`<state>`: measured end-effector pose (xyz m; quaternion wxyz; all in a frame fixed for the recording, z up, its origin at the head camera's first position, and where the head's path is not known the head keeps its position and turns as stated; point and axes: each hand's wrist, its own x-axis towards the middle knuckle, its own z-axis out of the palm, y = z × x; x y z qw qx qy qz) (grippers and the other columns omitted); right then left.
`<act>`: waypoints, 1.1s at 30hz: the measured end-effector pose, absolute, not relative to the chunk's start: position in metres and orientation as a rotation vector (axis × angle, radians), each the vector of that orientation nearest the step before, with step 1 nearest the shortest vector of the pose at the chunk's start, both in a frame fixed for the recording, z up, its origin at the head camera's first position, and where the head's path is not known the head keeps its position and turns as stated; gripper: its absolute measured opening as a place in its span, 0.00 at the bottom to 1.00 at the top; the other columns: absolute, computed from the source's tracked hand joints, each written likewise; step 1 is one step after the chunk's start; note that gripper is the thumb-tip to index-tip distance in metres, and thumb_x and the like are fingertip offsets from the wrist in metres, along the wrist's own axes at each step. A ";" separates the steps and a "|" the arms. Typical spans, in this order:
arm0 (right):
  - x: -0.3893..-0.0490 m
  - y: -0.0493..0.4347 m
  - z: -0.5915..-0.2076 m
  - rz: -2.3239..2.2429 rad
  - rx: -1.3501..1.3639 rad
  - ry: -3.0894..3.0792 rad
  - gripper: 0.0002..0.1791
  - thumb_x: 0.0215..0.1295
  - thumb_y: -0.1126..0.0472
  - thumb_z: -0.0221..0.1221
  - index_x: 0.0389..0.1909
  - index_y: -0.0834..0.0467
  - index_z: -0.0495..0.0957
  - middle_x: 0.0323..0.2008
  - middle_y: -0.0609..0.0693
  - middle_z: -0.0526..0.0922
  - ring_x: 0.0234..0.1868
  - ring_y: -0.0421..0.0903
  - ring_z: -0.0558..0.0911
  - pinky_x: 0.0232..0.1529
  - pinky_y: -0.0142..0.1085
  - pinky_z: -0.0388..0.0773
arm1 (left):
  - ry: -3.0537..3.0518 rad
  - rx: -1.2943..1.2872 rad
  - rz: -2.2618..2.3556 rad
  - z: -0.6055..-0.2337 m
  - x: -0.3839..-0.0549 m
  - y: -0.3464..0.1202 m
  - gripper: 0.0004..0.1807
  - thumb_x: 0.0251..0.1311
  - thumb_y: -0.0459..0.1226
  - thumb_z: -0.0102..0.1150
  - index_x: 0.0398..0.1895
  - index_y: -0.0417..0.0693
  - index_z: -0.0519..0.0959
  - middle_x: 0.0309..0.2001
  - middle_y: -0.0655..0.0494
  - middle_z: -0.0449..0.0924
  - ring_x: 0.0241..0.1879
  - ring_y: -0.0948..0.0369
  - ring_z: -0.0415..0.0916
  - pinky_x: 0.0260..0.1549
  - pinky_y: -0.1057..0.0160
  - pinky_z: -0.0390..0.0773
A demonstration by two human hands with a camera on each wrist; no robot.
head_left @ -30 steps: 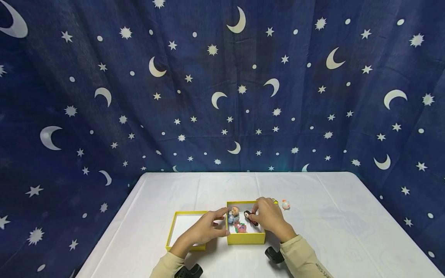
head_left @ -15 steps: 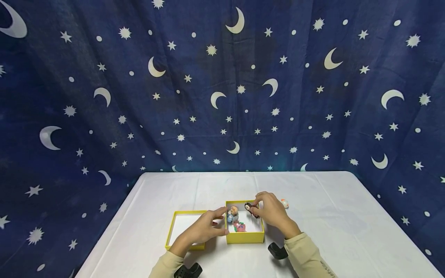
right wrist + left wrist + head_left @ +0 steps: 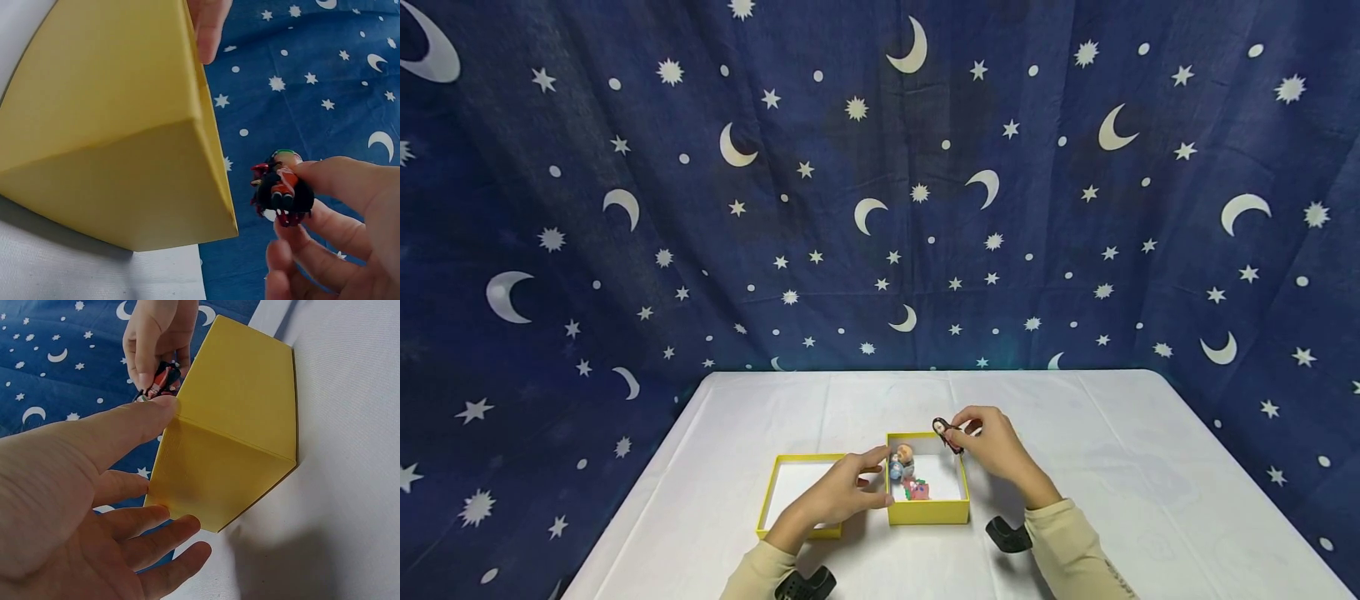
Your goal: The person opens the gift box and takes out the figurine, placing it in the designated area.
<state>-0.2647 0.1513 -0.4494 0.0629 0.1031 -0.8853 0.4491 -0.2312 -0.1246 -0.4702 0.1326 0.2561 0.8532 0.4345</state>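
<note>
My right hand (image 3: 996,446) pinches a small dark-haired figurine (image 3: 941,428) between thumb and fingers, above the far right corner of a yellow box (image 3: 928,512). In the right wrist view the figurine (image 3: 286,184) shows orange, black and dark red parts. Inside the box, toward its left side, lie a round-headed figure (image 3: 905,453), a blue-and-white one (image 3: 897,470) and a pink-and-green one (image 3: 917,489). My left hand (image 3: 842,492) rests with its fingertips at the box's left wall; in the left wrist view its fingers are extended and loosely spread.
A yellow-rimmed tray-like lid (image 3: 769,496) with a white inside lies left of the box, partly behind my left hand. The white-covered table (image 3: 1112,467) extends to the right. A dark blue curtain (image 3: 850,250) with moons and stars hangs behind.
My right hand has raised the dark-haired figurine from inside the box to above its far right corner. Small toys beyond the box are now out of sight. The left hand stays in place.
</note>
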 end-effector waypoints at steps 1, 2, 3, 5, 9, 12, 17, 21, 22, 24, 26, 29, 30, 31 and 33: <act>-0.265 0.152 -0.449 1.417 0.329 -2.652 0.04 0.60 0.62 0.69 0.32 0.58 0.85 0.33 0.53 0.88 0.32 0.43 0.82 0.32 0.33 0.77 | 2.474 0.741 1.262 -0.470 -0.231 -0.125 0.40 0.64 0.38 0.67 0.77 0.41 0.62 0.78 0.39 0.58 0.69 0.39 0.70 0.64 0.44 0.79; -0.265 0.154 -0.449 1.470 0.343 -2.631 0.04 0.61 0.63 0.69 0.32 0.60 0.85 0.32 0.54 0.88 0.30 0.42 0.82 0.30 0.31 0.76 | 2.473 0.739 1.262 -0.470 -0.231 -0.125 0.40 0.64 0.38 0.67 0.77 0.41 0.62 0.78 0.39 0.58 0.69 0.39 0.70 0.64 0.44 0.79; -0.266 0.155 -0.448 1.522 0.357 -2.607 0.05 0.61 0.64 0.69 0.33 0.62 0.84 0.32 0.56 0.88 0.27 0.41 0.81 0.27 0.30 0.76 | 2.472 0.738 1.262 -0.470 -0.232 -0.125 0.40 0.64 0.38 0.67 0.77 0.41 0.62 0.78 0.39 0.58 0.69 0.40 0.70 0.64 0.44 0.79; -0.266 0.157 -0.448 1.610 0.366 -2.563 0.07 0.62 0.64 0.68 0.35 0.64 0.82 0.34 0.58 0.87 0.25 0.39 0.80 0.24 0.29 0.75 | 2.470 0.733 1.264 -0.471 -0.232 -0.125 0.40 0.64 0.38 0.67 0.77 0.42 0.62 0.78 0.39 0.58 0.70 0.40 0.70 0.64 0.45 0.79; -0.266 0.161 -0.449 1.731 0.370 -2.506 0.10 0.63 0.65 0.67 0.38 0.67 0.77 0.38 0.61 0.86 0.24 0.38 0.79 0.20 0.28 0.72 | 2.465 0.743 1.268 -0.472 -0.232 -0.125 0.40 0.64 0.37 0.67 0.77 0.40 0.62 0.78 0.39 0.58 0.69 0.39 0.69 0.64 0.44 0.78; -0.266 0.162 -0.450 1.785 0.373 -2.485 0.11 0.64 0.67 0.66 0.40 0.67 0.74 0.40 0.61 0.86 0.25 0.37 0.80 0.20 0.28 0.71 | 2.456 0.753 1.277 -0.473 -0.232 -0.125 0.40 0.64 0.37 0.67 0.77 0.39 0.61 0.78 0.38 0.58 0.70 0.39 0.69 0.65 0.43 0.77; -0.266 0.163 -0.450 1.849 0.422 -2.445 0.16 0.66 0.69 0.62 0.51 0.68 0.69 0.44 0.65 0.82 0.32 0.35 0.83 0.25 0.28 0.76 | 2.447 0.751 1.291 -0.473 -0.231 -0.124 0.40 0.63 0.37 0.67 0.76 0.37 0.61 0.78 0.37 0.57 0.70 0.39 0.69 0.66 0.42 0.76; -0.266 0.165 -0.450 1.860 0.490 -2.434 0.27 0.70 0.71 0.57 0.68 0.64 0.65 0.48 0.69 0.78 0.34 0.37 0.83 0.28 0.28 0.78 | 2.451 0.756 1.292 -0.471 -0.230 -0.124 0.41 0.63 0.37 0.67 0.76 0.36 0.61 0.77 0.36 0.58 0.69 0.39 0.69 0.65 0.41 0.76; -0.267 0.166 -0.450 1.849 0.514 -2.439 0.29 0.71 0.72 0.55 0.71 0.62 0.64 0.49 0.70 0.77 0.33 0.37 0.83 0.28 0.28 0.78 | 2.454 0.756 1.289 -0.471 -0.230 -0.124 0.41 0.63 0.37 0.67 0.76 0.37 0.61 0.77 0.36 0.58 0.69 0.39 0.69 0.65 0.42 0.76; -0.267 0.166 -0.450 1.825 0.557 -2.449 0.31 0.72 0.72 0.53 0.75 0.61 0.62 0.50 0.70 0.77 0.33 0.38 0.83 0.29 0.27 0.79 | 2.459 0.759 1.284 -0.470 -0.230 -0.124 0.40 0.63 0.37 0.67 0.76 0.37 0.61 0.77 0.37 0.58 0.69 0.39 0.70 0.65 0.42 0.76; -0.267 0.166 -0.449 1.804 0.584 -2.468 0.30 0.74 0.73 0.50 0.75 0.60 0.63 0.51 0.70 0.76 0.30 0.37 0.80 0.27 0.27 0.77 | 2.465 0.760 1.276 -0.470 -0.230 -0.124 0.40 0.63 0.37 0.67 0.76 0.38 0.61 0.77 0.38 0.59 0.69 0.39 0.70 0.65 0.42 0.77; -0.267 0.166 -0.448 1.783 0.613 -2.498 0.27 0.75 0.72 0.48 0.73 0.60 0.67 0.54 0.69 0.75 0.27 0.36 0.77 0.23 0.27 0.74 | 2.469 0.757 1.269 -0.469 -0.230 -0.124 0.40 0.63 0.37 0.67 0.77 0.39 0.61 0.77 0.38 0.59 0.69 0.39 0.70 0.65 0.42 0.77; -0.266 0.166 -0.448 1.778 0.618 -2.506 0.26 0.75 0.72 0.48 0.72 0.60 0.68 0.55 0.68 0.75 0.27 0.36 0.76 0.22 0.27 0.73 | 2.470 0.755 1.267 -0.469 -0.231 -0.124 0.40 0.63 0.38 0.67 0.77 0.39 0.62 0.77 0.38 0.59 0.69 0.39 0.70 0.64 0.42 0.77; -0.266 0.166 -0.447 1.771 0.628 -2.515 0.25 0.75 0.72 0.48 0.72 0.60 0.69 0.56 0.68 0.75 0.27 0.36 0.76 0.22 0.27 0.72 | 2.471 0.752 1.265 -0.469 -0.231 -0.124 0.40 0.63 0.38 0.67 0.77 0.39 0.62 0.77 0.38 0.59 0.69 0.39 0.70 0.64 0.42 0.77; -0.265 0.166 -0.446 1.771 0.651 -2.514 0.24 0.76 0.71 0.48 0.70 0.61 0.70 0.58 0.69 0.75 0.28 0.36 0.77 0.22 0.28 0.73 | 2.471 0.748 1.264 -0.468 -0.231 -0.125 0.40 0.63 0.38 0.67 0.77 0.40 0.62 0.77 0.38 0.59 0.69 0.39 0.70 0.64 0.42 0.78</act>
